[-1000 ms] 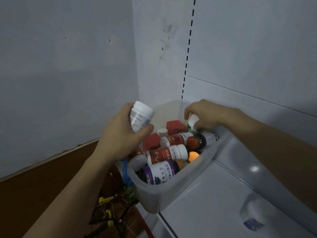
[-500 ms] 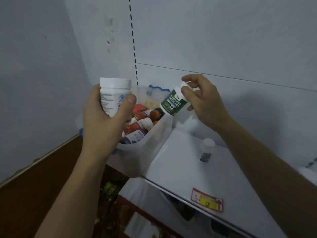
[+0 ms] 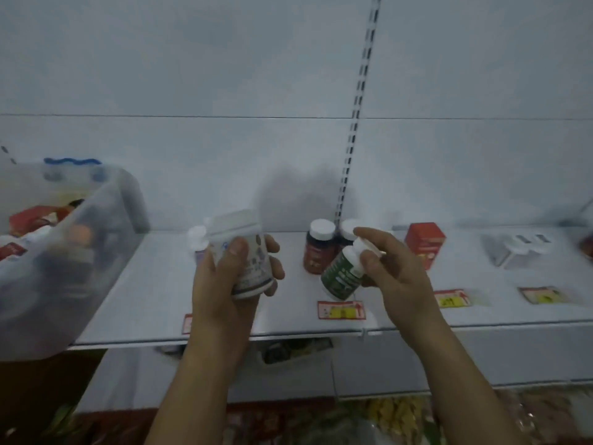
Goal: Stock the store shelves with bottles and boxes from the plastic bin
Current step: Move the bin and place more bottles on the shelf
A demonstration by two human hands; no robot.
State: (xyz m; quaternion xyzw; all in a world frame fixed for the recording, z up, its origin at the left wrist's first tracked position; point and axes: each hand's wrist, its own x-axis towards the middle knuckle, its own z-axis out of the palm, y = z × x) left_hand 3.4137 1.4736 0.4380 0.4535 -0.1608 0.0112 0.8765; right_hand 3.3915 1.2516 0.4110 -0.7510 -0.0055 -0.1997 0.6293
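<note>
Gripping bottles above the shelf: left hand white bottle, right hand green bottle (tilted).

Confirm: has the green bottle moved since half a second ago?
Yes. The right hand has carried the green bottle rightward along the shelf, away from the plastic bin.

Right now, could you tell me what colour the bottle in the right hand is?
Dark green bottle with a white cap, seen in the head view.
</note>
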